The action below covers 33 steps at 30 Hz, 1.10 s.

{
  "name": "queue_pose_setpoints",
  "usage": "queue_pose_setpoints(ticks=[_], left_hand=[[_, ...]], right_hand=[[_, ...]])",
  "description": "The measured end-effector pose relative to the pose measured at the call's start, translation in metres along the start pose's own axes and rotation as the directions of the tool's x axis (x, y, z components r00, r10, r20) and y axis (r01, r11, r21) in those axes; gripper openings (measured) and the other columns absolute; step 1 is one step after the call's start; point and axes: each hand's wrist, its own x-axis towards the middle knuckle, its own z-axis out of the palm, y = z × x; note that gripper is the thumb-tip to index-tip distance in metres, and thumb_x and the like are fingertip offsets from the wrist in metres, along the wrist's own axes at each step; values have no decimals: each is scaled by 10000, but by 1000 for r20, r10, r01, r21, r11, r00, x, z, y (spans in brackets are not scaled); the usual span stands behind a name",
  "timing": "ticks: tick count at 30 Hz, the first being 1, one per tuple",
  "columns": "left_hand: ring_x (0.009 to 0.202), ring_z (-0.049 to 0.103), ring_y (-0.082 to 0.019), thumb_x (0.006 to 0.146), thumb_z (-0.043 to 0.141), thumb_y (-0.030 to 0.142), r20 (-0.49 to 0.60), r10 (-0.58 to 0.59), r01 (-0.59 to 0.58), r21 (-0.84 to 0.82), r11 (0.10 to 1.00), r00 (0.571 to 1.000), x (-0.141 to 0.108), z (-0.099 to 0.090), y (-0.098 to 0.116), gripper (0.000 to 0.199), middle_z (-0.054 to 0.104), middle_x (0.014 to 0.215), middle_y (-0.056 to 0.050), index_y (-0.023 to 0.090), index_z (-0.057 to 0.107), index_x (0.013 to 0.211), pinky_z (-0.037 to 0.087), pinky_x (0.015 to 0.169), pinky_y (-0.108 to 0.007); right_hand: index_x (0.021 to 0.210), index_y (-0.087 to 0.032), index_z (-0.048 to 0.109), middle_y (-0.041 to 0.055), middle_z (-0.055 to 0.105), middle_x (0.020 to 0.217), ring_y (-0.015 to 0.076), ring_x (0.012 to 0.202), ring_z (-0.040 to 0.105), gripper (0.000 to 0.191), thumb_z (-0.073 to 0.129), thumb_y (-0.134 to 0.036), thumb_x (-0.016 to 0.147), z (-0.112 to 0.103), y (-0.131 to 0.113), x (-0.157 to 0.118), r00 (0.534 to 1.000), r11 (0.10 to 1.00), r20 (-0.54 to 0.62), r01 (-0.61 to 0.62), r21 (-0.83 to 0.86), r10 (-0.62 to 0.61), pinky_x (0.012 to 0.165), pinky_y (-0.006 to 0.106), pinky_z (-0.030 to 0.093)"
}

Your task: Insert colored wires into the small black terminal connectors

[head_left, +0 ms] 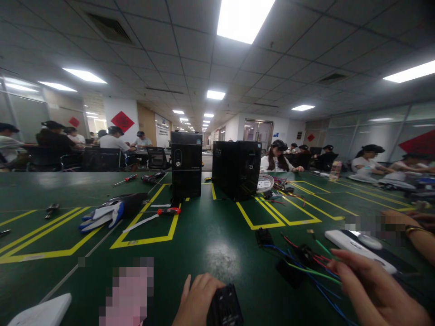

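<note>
At the bottom centre my left hand [199,301] is closed around the side of a black plastic block [227,304] with slots in its face. My right hand [370,283] is at the lower right, its thumb and index finger pinched on a green wire [322,247]. Around those fingertips lie more wires, red, blue and yellow-green, spread over the table. A small black connector [263,237] sits at the left end of the blue wires. Other dark parts [290,271] lie beneath the wires.
Two black computer cases [186,167] [236,170] stand on the green table [204,235]. A red screwdriver [169,211], a glove [103,215] and a white basket [265,183] lie around them. Another person's hand [396,222] is at the right, near a white device [360,251].
</note>
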Motion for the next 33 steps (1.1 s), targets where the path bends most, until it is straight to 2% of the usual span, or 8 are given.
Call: queue_pose_setpoints(ticks=[4, 6, 9, 11, 15, 20, 30, 33], left_hand=[[1099, 547, -271, 579, 805, 332, -44, 14, -14, 3, 1000, 999, 0, 5, -4, 524, 632, 1106, -39, 282, 606, 1061, 235, 1055, -583], [1095, 554, -265, 604, 791, 326, -64, 14, -13, 14, 1000, 998, 2, 7, -5, 492, 638, 1104, -31, 295, 608, 1060, 247, 1052, -577], [1076, 571, -265, 634, 780, 352, -71, -12, 15, 35, 999, 997, 5, 11, -7, 435, 655, 1071, -31, 291, 631, 1038, 264, 1040, -586], [1076, 574, -279, 636, 779, 414, -77, -12, 17, 55, 998, 997, 7, 14, -9, 445, 660, 1070, -43, 286, 639, 1039, 278, 1030, -595], [1094, 569, -304, 651, 757, 488, -102, 9, 1, 94, 996, 995, 7, 17, -11, 467, 657, 1102, -63, 288, 638, 1055, 303, 1017, -603], [1088, 579, -280, 717, 727, 407, -103, 5, 5, 89, 996, 995, 7, 16, -10, 357, 666, 1089, -44, 290, 644, 1044, 302, 1021, -603], [1095, 569, -287, 703, 731, 476, -100, 13, -7, 59, 998, 995, 5, 13, -8, 402, 658, 1095, -56, 282, 640, 1044, 288, 1025, -597], [1103, 564, -282, 695, 745, 434, -92, -4, 10, 62, 998, 996, 6, 13, -8, 387, 660, 1098, -47, 292, 642, 1040, 284, 1028, -592]], right_hand=[[978, -289, 695, 26, 737, 990, 254, 890, 689, 387, 483, -568, 815, -2, 31, 26, 973, 989, 212, 114, -98, -91, 717, 349, 571], [943, -297, 716, 15, 738, 979, 253, 893, 684, 370, 486, -558, 816, 3, 41, 37, 917, 983, 383, 156, -101, -107, 775, 382, 548], [972, -290, 710, 19, 725, 994, 239, 895, 672, 339, 439, -468, 873, 12, 52, 49, 792, 962, 603, 228, -152, -93, 771, 384, 523], [972, -290, 706, 17, 719, 991, 235, 898, 664, 305, 436, -403, 885, 18, 55, 54, 725, 941, 684, 282, -187, -81, 764, 381, 510], [927, -300, 706, 7, 715, 952, 231, 875, 657, 260, 455, -339, 872, 22, 51, 61, 657, 915, 747, 357, -188, -103, 747, 374, 491], [897, -298, 703, 8, 710, 908, 220, 855, 653, 253, 451, -303, 871, 17, 37, 64, 622, 907, 769, 395, -146, -148, 733, 350, 476], [862, -315, 717, -6, 723, 882, 200, 820, 667, 237, 493, -243, 847, 18, 32, 57, 658, 909, 725, 402, -108, -205, 718, 319, 490], [841, -309, 715, -7, 724, 862, 200, 801, 670, 259, 474, -216, 841, 19, 30, 56, 640, 901, 742, 417, -120, -198, 704, 321, 496]])
